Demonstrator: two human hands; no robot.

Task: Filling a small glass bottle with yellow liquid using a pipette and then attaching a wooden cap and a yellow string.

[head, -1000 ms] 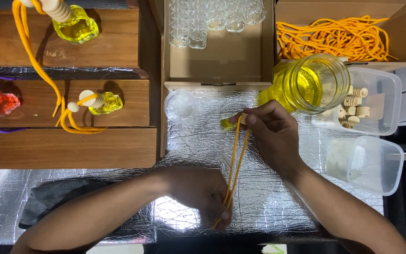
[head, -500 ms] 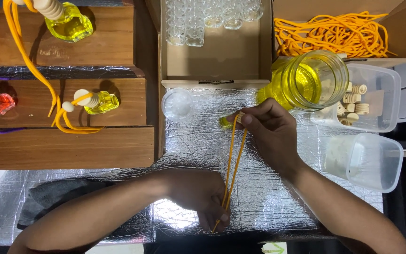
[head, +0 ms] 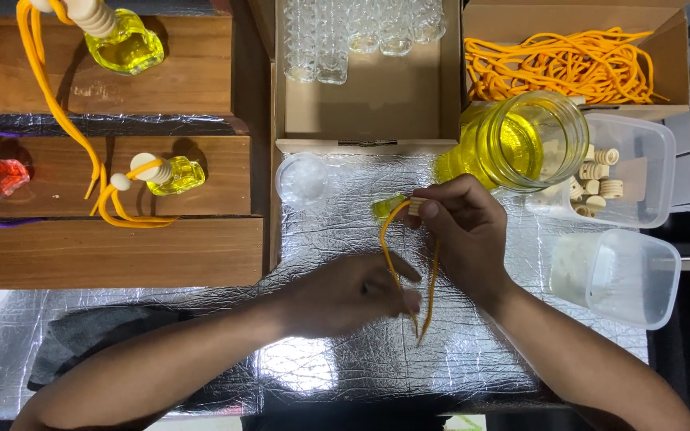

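Silver crinkled foil sheet (head: pixel 345 351) covers the bench closest to us, with a dark grey cloth (head: pixel 81 347) lying on it at the near left. Above it our left hand (head: pixel 353 295) pinches the lower run of a doubled orange cord (head: pixel 429 299), fingers closed on it. Just beyond, our right hand (head: pixel 461 227) clamps a small yellow glass bottle with a pale cap (head: pixel 393 206) between fingertips, the cord's loop rising to it. Farther out stand a round clear plastic lid (head: pixel 303 177), a big glass jar of yellow liquid (head: pixel 525 144) and a clear plastic tub of wooden caps (head: pixel 640 172). Farthest back, a cardboard box (head: pixel 373 104) holds empty clear bottles and another cardboard box (head: pixel 664 32) holds loose orange cords
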